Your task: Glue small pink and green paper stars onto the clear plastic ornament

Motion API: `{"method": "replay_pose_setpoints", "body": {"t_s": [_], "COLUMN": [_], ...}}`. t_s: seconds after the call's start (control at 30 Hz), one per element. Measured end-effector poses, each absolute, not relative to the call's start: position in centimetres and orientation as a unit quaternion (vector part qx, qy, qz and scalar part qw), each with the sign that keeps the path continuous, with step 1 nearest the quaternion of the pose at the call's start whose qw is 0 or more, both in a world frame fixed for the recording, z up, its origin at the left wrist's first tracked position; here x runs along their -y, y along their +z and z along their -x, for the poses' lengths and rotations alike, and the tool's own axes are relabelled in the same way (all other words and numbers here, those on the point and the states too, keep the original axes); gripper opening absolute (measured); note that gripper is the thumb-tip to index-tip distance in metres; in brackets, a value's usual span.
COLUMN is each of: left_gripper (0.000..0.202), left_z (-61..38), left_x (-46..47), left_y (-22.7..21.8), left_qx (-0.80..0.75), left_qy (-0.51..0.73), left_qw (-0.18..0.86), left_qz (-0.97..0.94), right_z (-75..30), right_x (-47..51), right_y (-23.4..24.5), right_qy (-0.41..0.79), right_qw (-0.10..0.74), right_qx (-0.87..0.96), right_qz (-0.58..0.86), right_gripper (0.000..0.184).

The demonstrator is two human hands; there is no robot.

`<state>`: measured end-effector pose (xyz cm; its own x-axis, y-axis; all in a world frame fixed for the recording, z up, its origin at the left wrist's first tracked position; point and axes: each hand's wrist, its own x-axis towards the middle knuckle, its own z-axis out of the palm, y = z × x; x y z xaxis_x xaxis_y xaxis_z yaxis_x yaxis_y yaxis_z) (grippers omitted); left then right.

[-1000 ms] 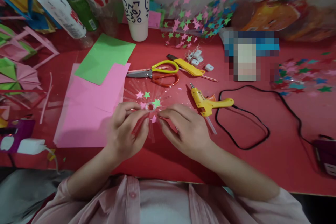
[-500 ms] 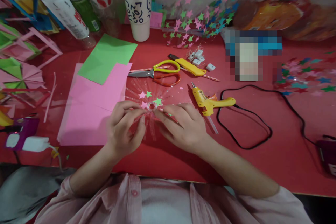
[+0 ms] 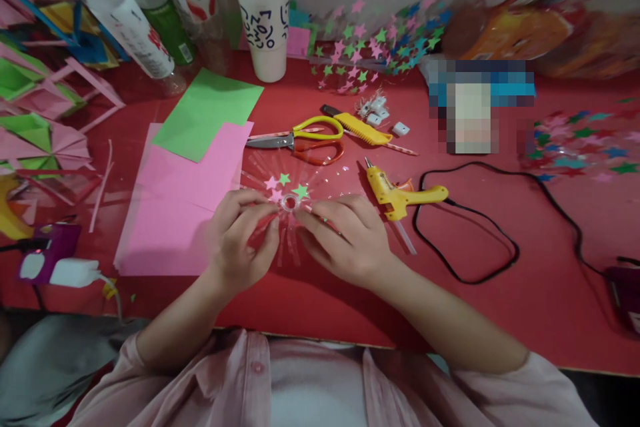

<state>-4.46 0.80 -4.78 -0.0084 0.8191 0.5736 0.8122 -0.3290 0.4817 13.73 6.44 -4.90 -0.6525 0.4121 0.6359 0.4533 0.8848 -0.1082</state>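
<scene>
A clear plastic bottle top (image 3: 283,250), cut into thin strips that fan out around its ring-shaped neck (image 3: 291,203), lies on the red table between my hands. Pink and green paper stars sit on its strips, among them a green star (image 3: 301,191) and a pink star (image 3: 271,183). My left hand (image 3: 245,237) is closed at the left of the neck, thumb and forefinger pinching at a strip. From the right, my right hand (image 3: 350,233) has its fingers closed on the strips beside the neck; a bit of pink and green shows by its fingertips.
Pink paper (image 3: 175,227) and green paper (image 3: 207,113) lie left. Beyond the bottle top are scissors (image 3: 300,140) and a yellow cutter (image 3: 363,129). A yellow glue gun (image 3: 400,193) with a black cord (image 3: 480,280) lies right. Bottles and a white tumbler (image 3: 265,27) stand behind.
The view has shifted slightly. Both hands stay at the bottle top's neck, with only small finger movements; a pink bit now shows at my right fingertips.
</scene>
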Motion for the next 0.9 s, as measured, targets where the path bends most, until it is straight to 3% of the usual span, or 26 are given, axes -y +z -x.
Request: {"method": "replay_pose_setpoints", "body": {"t_s": [0.27,0.5,0.73,0.9], "left_gripper": [0.015,0.013,0.009,0.010], "left_z": [4.52,4.47,4.50,4.54], "left_x": [-0.87,-0.93,-1.10,-1.09], "left_y": [-5.02,-5.10,-5.16,-5.24], "left_qx": [-0.577,-0.578,-0.569,-0.562], "left_qy": [0.411,0.442,0.444,0.447], "left_qw": [-0.015,-0.027,-0.035,-0.032], "left_qz": [-0.706,-0.685,-0.691,-0.695], "right_z": [-14.54,-13.80,-13.70,-13.75], "right_x": [-7.03,-6.73,-6.85,-6.84], "right_y": [-4.36,-4.40,-4.98,-5.00], "right_qy": [-0.011,-0.058,-0.065,-0.050], "right_qw": [0.390,0.335,0.347,0.355], "right_qx": [0.893,0.911,0.908,0.907], "right_qz": [0.225,0.231,0.228,0.222], "right_gripper": [0.025,0.020,0.009,0.013]}}
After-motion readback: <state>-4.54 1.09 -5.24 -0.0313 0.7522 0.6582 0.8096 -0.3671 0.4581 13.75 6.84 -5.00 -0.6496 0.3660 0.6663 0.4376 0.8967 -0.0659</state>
